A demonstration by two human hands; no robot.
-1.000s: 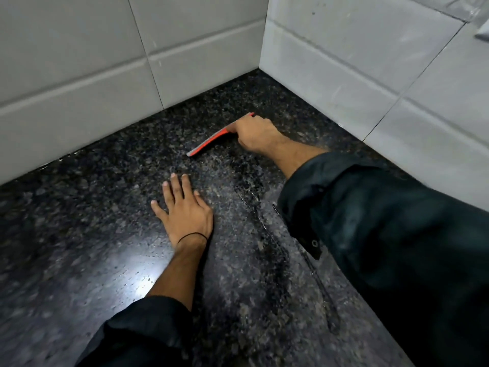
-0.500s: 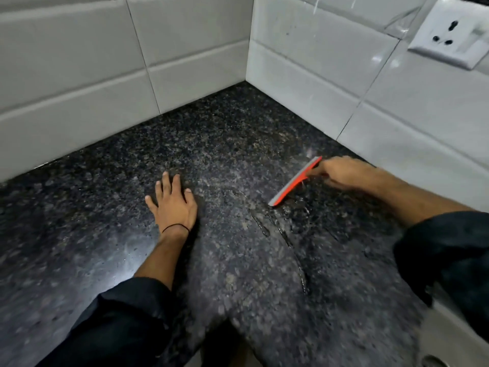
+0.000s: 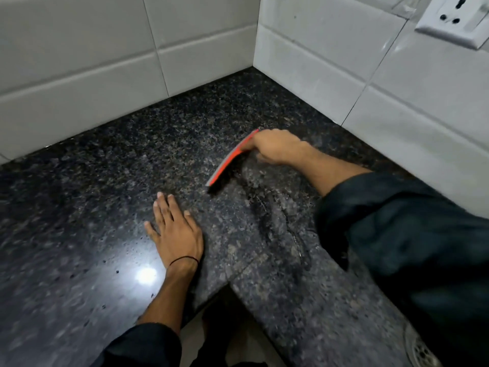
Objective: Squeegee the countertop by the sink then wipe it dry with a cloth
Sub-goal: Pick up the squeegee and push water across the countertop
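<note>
Head view: the right hand (image 3: pixel 275 147) grips the upper end of the orange squeegee (image 3: pixel 227 162). Its blade rests on the granite countertop (image 3: pixel 105 181) and slants from the grip toward the left hand (image 3: pixel 177 234), which lies flat with straight fingers, near the blade's tip but apart from it. Beyond the grip the tiled walls (image 3: pixel 317 62) meet in a corner, one close behind the knuckles; open granite runs leftward, and nearer the person the counter's front edge (image 3: pixel 238 284) cuts in, with a sink drain (image 3: pixel 423 352) farther right.

Left hand (image 3: pixel 176 234) lies flat, fingers straight; right hand (image 3: pixel 275 147) curls in a grip.
</note>
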